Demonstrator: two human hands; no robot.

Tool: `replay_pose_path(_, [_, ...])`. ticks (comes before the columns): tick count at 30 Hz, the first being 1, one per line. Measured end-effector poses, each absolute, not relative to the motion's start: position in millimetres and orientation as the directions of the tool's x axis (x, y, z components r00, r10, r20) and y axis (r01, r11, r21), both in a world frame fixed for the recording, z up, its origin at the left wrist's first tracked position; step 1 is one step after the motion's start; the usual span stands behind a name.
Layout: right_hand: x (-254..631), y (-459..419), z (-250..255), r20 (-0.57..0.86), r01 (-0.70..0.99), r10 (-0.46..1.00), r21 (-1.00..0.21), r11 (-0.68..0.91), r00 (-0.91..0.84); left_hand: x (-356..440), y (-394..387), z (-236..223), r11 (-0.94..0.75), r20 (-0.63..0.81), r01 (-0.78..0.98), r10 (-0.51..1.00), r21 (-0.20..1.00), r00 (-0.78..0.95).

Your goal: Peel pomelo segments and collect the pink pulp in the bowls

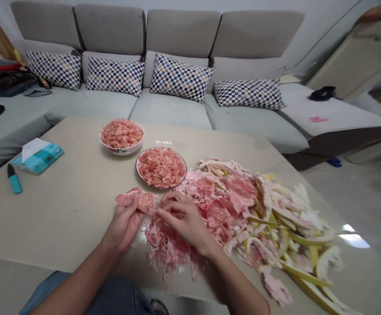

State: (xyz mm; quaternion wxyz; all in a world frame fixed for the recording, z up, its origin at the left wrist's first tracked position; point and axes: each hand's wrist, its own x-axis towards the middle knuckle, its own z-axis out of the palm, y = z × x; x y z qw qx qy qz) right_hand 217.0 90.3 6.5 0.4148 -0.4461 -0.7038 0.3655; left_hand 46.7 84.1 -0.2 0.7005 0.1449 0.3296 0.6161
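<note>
My left hand [124, 223] grips a pomelo segment [145, 202], its pink membrane partly folded back and the pulp showing. Beside it, my right hand [183, 216] has its thumb and fingers pinched together at the segment's right edge; what sits between the fingertips is too small to make out. Under and beyond the right hand spreads a heap of pink membrane scraps [210, 205]. Just past the hands stands a dark-rimmed plate [137, 169] piled with peeled pomelo pulp [162, 167]. A white bowl [121, 151] farther back is heaped with more pulp.
Thick pomelo rinds [308, 240] lie across the table's right side. On the left are a blue tissue pack [42, 161] and a knife [14, 179] with a teal handle. A grey sofa [170, 109] with checked cushions runs along the table's far side.
</note>
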Motion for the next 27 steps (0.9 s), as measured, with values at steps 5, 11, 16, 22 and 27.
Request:
replay_pose_path(5, [200.9, 78.4, 0.3, -0.029, 0.143, 0.929, -0.989, 0.026, -0.369, 51.2, 76.7, 2.9, 0.131, -0.195, -0.653, 0.981, 0.746, -0.026])
replay_pose_path(11, [197.2, 74.1, -1.0, -0.200, -0.146, 0.922, -0.955, -0.259, -0.331, 54.0, 70.1, 10.1, 0.150, -0.160, -0.627, 0.986, 0.764, 0.041])
replay_pose_path(16, [203.3, 79.0, 6.0, -0.184, -0.182, 0.955, -0.956, -0.229, -0.233, 48.2, 75.7, 12.8, 0.240, -0.162, -0.749, 0.971, 0.617, 0.178])
replay_pose_path(22, [208.0, 82.2, 6.8, -0.151, -0.114, 0.974, -0.979, -0.172, -0.172, 44.6, 79.1, 5.9, 0.280, -0.259, -0.660, 0.957, 0.697, 0.131])
replay_pose_path(27, [208.6, 82.1, 7.9, -0.067, -0.001, 0.995, -0.998, -0.067, -0.077, 47.9, 75.9, 5.6, 0.232, -0.202, -0.582, 0.972, 0.779, 0.117])
